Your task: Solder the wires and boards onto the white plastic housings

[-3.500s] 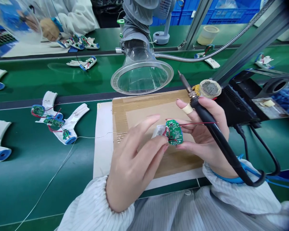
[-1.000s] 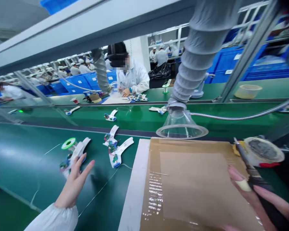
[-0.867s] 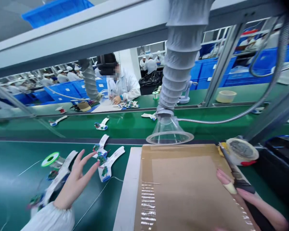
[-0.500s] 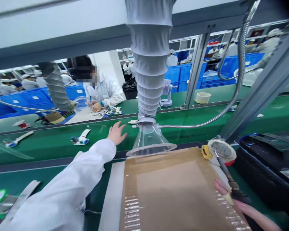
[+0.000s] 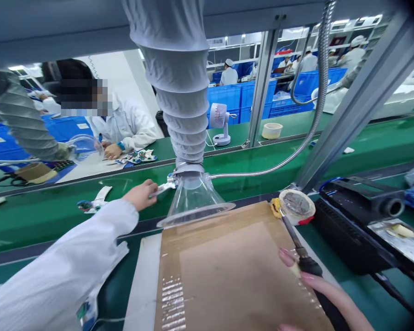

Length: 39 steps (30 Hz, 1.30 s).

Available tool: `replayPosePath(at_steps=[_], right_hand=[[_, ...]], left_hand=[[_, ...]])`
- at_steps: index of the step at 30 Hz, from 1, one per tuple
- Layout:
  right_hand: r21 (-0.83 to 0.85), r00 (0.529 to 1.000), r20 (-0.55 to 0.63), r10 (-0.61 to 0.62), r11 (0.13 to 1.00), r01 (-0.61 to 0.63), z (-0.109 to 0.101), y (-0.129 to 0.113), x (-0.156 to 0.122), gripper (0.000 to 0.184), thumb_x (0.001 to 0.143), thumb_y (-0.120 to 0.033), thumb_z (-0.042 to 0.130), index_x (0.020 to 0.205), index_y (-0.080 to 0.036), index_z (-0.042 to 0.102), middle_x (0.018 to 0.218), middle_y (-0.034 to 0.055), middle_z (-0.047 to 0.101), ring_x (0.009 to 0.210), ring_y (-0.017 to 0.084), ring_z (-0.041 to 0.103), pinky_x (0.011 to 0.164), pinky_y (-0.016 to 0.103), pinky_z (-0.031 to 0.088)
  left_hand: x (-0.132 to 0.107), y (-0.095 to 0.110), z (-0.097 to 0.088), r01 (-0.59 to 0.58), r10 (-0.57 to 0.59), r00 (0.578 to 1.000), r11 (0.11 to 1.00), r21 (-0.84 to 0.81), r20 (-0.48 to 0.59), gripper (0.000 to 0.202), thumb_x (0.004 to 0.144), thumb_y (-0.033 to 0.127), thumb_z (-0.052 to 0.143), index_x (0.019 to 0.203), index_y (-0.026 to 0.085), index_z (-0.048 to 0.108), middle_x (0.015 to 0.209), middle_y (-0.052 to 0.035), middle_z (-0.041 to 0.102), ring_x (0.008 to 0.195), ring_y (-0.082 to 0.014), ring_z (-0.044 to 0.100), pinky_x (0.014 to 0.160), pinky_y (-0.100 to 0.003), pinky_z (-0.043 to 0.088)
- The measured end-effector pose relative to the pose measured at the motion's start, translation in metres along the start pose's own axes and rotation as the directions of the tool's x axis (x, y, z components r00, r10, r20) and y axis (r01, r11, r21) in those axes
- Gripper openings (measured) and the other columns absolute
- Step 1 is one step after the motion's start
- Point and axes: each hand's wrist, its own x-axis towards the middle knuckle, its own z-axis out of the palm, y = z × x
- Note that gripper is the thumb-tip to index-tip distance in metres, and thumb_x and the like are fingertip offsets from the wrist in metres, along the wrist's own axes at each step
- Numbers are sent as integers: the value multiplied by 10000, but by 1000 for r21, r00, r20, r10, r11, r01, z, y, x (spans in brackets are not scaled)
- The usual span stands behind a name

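Observation:
My left hand (image 5: 143, 195), in a white sleeve, reaches over the green conveyor belt. Its fingers are closed on the near end of a white strip with a small circuit board (image 5: 165, 186), whose far end lies beside the clear funnel hood (image 5: 196, 197). Another white strip with a board (image 5: 94, 201) lies on the belt to the left. At lower right, my right hand (image 5: 331, 292) grips a soldering iron (image 5: 298, 243). Its tip is by a yellow sponge (image 5: 275, 208) and a round tub (image 5: 296, 205). Beneath the iron lies a brown taped board (image 5: 227, 276).
A grey duct (image 5: 184, 92) hangs in the middle, above the hood. A black device (image 5: 352, 239) stands at right, beside a metal post (image 5: 362, 101). Across the belt a co-worker (image 5: 124, 122) sits near a small fan (image 5: 221, 124). Another strip with a board (image 5: 93, 303) lies below my left sleeve.
My left hand has gone from spread fingers over the belt to closed on the white strip. The view has shifted right. My right hand still holds the iron.

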Motion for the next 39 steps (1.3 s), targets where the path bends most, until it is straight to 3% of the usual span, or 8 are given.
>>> replayPosePath(at_steps=[4,7,10,15,25,30,35,39], right_hand=[[8,999,-27,-41,999,42,-9,-20,-7,768,846,-222,845,1522,-433,548,1427,-7,728,1297,355,699,1063,455,664],[-2,991,25,-129,992,129,-14,-30,-11,740,894,-186,803,1544,-386,513,1451,23,714,1277,333,716,1076,446,653],[17,985,67,-161,987,160,-14,-34,-14,786,896,-148,808,1574,-365,476,1486,34,689,1287,313,715,1113,446,627],[-4,989,121,-83,996,84,-17,-29,-23,742,919,-181,818,1561,-320,474,1533,87,651,1355,304,678,1171,474,578],[-215,888,452,86,976,15,-14,-23,-59,692,988,-371,740,1594,-329,408,1614,113,567,1455,354,593,1142,569,589],[-269,890,446,93,963,34,-8,-17,-56,545,1049,-341,644,1558,-347,449,1556,105,626,1212,316,762,988,499,681],[-256,897,422,134,966,-24,-12,-10,-43,530,1072,-349,627,1570,-374,446,1577,57,613,1360,290,682,1122,470,613],[-228,872,463,157,972,-54,-14,-4,-36,549,1071,-368,635,1582,-385,436,1607,52,582,1373,286,672,1177,497,568]], left_hand=[[-91,8,-42,-8,3,984,1000,-27,-180,347,980,563,561,925,261,724,978,-74,748,930,-270,709,908,-385,588],[-161,62,-44,-211,196,893,977,6,-404,137,1022,388,624,1021,280,708,919,-24,755,860,-227,709,853,-330,579],[-212,145,-9,-506,517,749,850,146,-414,129,1029,142,596,1107,199,681,898,-49,772,793,-200,704,778,-305,592],[-254,245,55,-464,414,838,884,-64,-355,235,1104,189,464,1132,85,672,953,-118,772,800,-238,739,673,-358,628],[-255,122,32,-186,189,975,982,37,-120,205,1087,275,538,1143,174,706,1092,-97,763,911,-258,761,690,-357,618],[-255,119,45,-127,139,987,983,-134,82,282,1092,270,423,909,218,632,927,-50,717,862,-243,728,700,-361,591],[-246,120,41,70,-111,991,903,-423,-72,146,1094,290,435,1043,215,549,935,-34,697,788,-190,716,692,-320,578],[-218,137,37,-108,27,989,811,-575,-148,144,1091,259,495,1061,209,627,923,-27,700,808,-164,706,756,-302,594]])
